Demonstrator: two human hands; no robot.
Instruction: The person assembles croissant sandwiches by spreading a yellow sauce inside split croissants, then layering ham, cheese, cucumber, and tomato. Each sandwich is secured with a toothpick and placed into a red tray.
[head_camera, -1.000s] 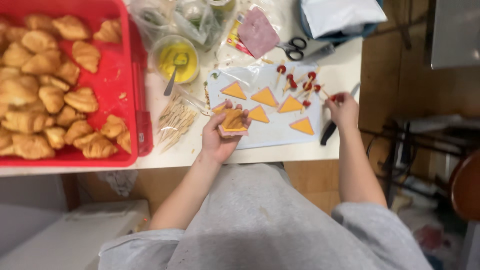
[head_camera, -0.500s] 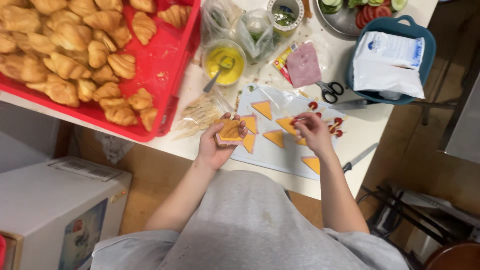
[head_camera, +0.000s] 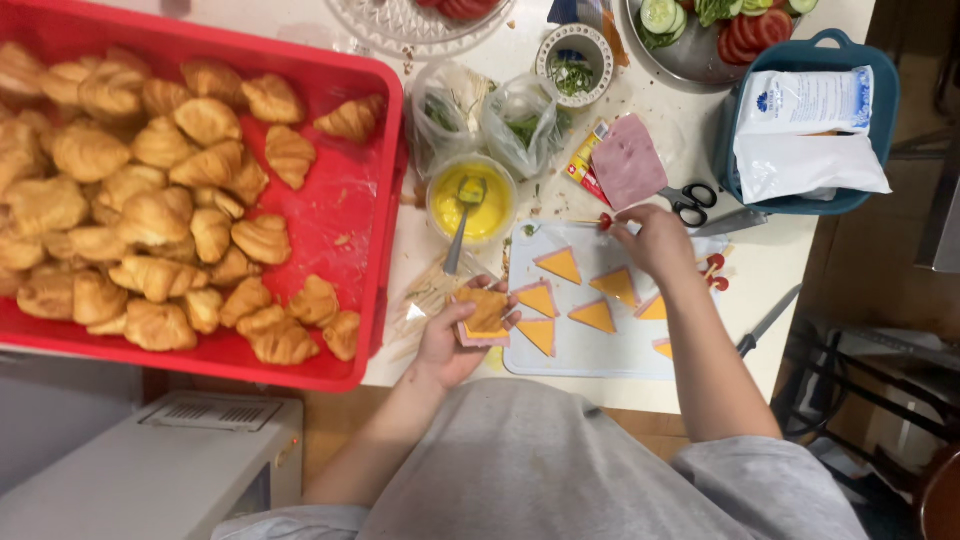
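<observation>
While the left hand (head_camera: 455, 340) cups a small stacked sandwich (head_camera: 484, 313) just left of the white cutting board (head_camera: 585, 352), the right hand (head_camera: 655, 240) pinches a red-tipped pick (head_camera: 604, 221) at the board's top edge — assembly under way; skewering the stack likely comes next.

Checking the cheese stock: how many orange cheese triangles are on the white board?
6 visible: one top left, one and one nearest the left hand, one mid-board, one and one beside the right hand. Another at the arm is partly hidden.
</observation>
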